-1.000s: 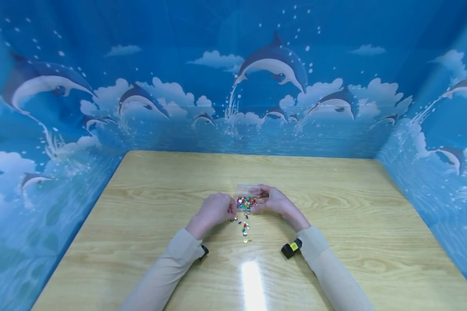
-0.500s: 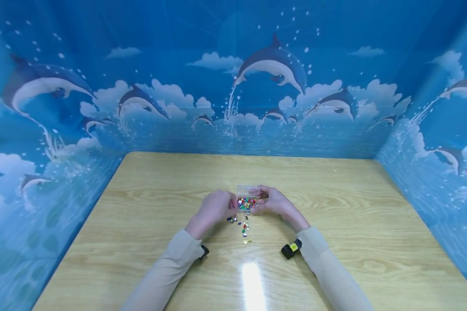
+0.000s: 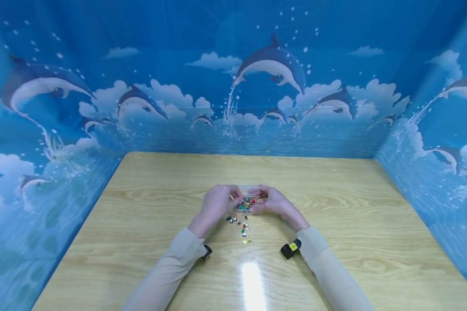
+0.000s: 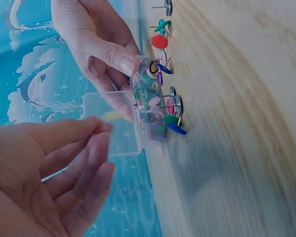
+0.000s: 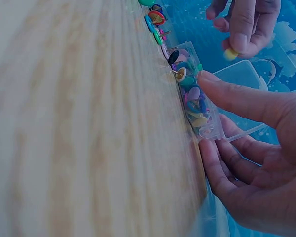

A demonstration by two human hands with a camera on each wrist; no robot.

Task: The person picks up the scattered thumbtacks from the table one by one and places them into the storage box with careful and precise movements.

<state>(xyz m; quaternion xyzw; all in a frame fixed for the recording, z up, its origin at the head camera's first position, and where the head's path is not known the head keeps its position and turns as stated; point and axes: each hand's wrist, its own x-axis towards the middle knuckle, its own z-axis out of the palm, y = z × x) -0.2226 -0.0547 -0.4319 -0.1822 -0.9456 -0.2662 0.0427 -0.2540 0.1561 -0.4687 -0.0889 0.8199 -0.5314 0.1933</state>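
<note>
A small clear plastic box [image 5: 215, 126] of colourful thumbtacks stands on the table, its transparent lid [image 4: 122, 142] raised at the far side. My right hand [image 3: 273, 202] holds the box at its right end, with thumb in front and fingers behind. Over the box's left part, my left hand [image 3: 217, 203] pinches a yellow thumbtack [image 5: 231, 54] between thumb and fingertips. Mostly the tack's yellow head shows; its pin is hidden. Several loose thumbtacks lie in front of the box, among them a red one [image 4: 159, 41] and a blue one [image 4: 177, 129].
The wooden table [image 3: 334, 207] extends on all sides of the hands. A blue dolphin-print cloth [image 3: 171, 125] hangs behind it and at both sides. A black wrist camera [image 3: 291, 249] with a yellow mark sits at the right cuff.
My left hand has risen from the table beside the box and moved to the right, over its left part. The right hand and the box have stayed in place.
</note>
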